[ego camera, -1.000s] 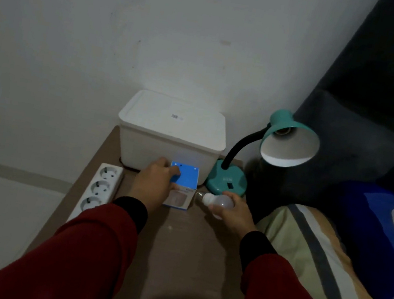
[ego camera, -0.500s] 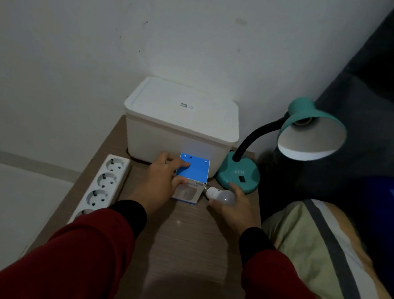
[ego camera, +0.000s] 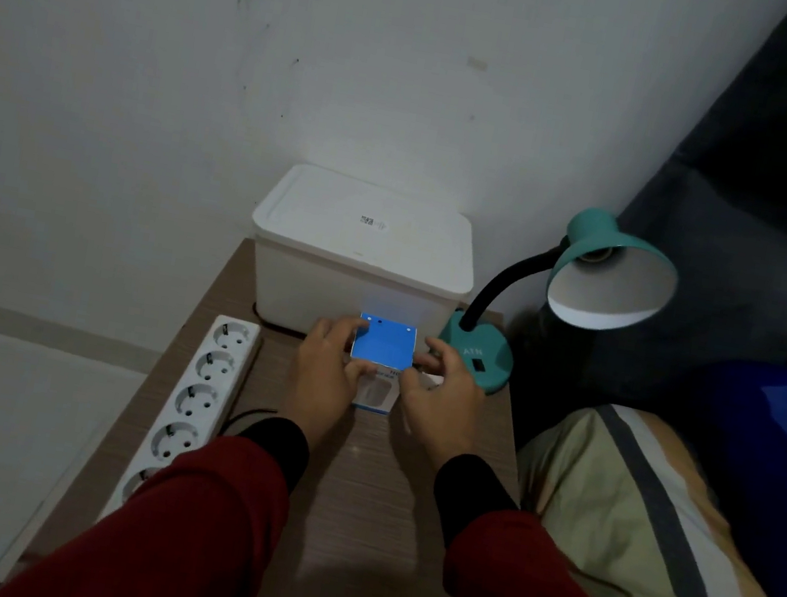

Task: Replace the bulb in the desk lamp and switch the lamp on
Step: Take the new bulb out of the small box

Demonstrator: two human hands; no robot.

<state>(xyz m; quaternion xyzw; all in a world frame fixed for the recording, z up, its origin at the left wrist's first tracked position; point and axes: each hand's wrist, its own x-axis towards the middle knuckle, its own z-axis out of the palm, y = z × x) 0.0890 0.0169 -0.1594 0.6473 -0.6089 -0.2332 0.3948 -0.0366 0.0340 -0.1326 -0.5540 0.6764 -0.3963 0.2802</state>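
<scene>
A small blue-and-white bulb box [ego camera: 382,351] stands on the wooden table [ego camera: 367,502] in front of a white lidded container. My left hand [ego camera: 323,380] grips its left side. My right hand [ego camera: 441,405] holds its right side, thumb on the front edge. A bit of the white bulb [ego camera: 432,383] shows under my right hand; the rest is hidden. The teal desk lamp [ego camera: 477,359] stands at the table's back right. Its shade [ego camera: 612,283] faces me, unlit, and the socket inside looks empty.
The white lidded container [ego camera: 363,251] sits against the wall. A white power strip [ego camera: 203,396] lies along the table's left edge, a dark cable beside it. A bed with striped bedding [ego camera: 643,538] and a blue pillow [ego camera: 783,447] is at the right.
My right hand has moved left from the bulb to the right side of the box. My left hand stays on the box. The camera has tilted, so everything appears lower.
</scene>
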